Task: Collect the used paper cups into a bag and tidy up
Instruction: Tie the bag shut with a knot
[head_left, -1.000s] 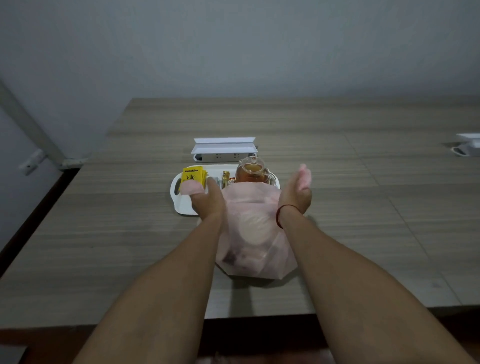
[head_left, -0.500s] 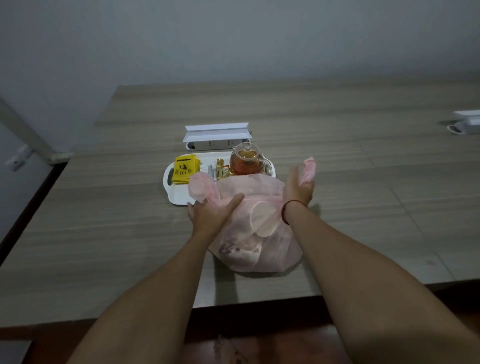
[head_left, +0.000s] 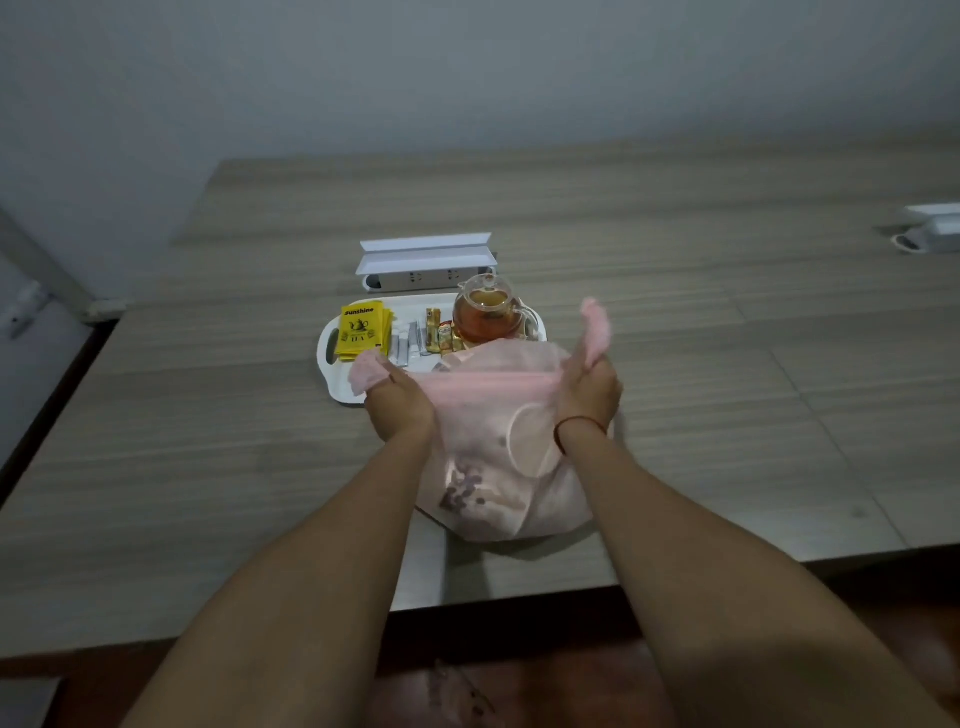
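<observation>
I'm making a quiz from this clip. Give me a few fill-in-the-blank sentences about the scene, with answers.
1. Both hands, left hand and right hand, grip the handles of a ____ plastic bag.
2. The glass teapot stands on a white ____.
3. The packet beside the teapot is ____ in colour.

Answers: pink; tray; yellow

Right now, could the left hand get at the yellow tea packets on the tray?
Probably not yet: the left hand grips a handle of the pink bag. Otherwise the yellow tea packets lie just beyond it, unobstructed.
</observation>
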